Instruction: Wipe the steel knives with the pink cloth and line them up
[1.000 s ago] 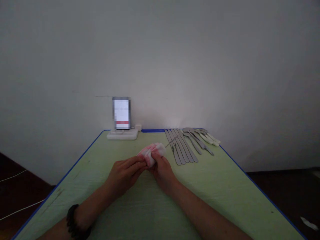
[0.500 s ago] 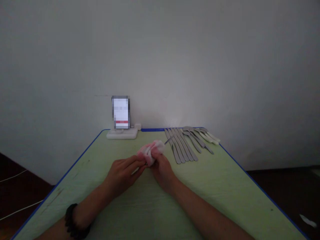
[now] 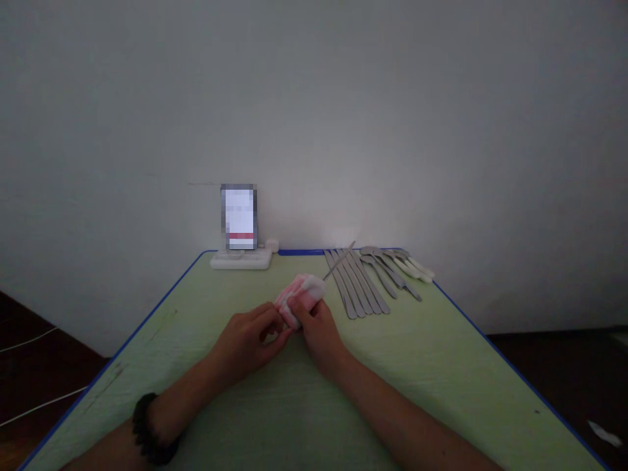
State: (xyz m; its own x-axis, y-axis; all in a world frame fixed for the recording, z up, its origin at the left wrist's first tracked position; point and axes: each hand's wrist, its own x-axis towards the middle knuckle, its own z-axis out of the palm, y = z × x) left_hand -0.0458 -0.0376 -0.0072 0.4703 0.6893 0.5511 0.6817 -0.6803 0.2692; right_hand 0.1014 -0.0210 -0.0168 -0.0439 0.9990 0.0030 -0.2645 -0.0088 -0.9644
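Observation:
A pink and white cloth (image 3: 308, 292) is bunched around a metal table knife, whose thin blade (image 3: 339, 260) juts out to the upper right. My right hand (image 3: 318, 330) is closed on the cloth, with the thumb pressed on top. At the cloth's lower left edge, my left hand (image 3: 255, 337) is closed in a pinch where the knife's handle end appears to be; fingers and cloth hide most of it. Beyond the blade, several table knives (image 3: 360, 288) lie side by side in a slanted row, rounded handle ends toward me.
Right of the row lie several spoons (image 3: 380, 271) and other metal cutlery, beside white-handled pieces (image 3: 417, 269). A lit phone (image 3: 239, 219) stands in a white holder (image 3: 240, 261) at the back left, near a white plug (image 3: 271, 246). The green table (image 3: 294, 418) has blue edging and meets a wall.
More of the knife's blade shows beyond the cloth, pointing higher. My right thumb now lies across the cloth's top, and my left fingers have drawn back slightly to the cloth's edge.

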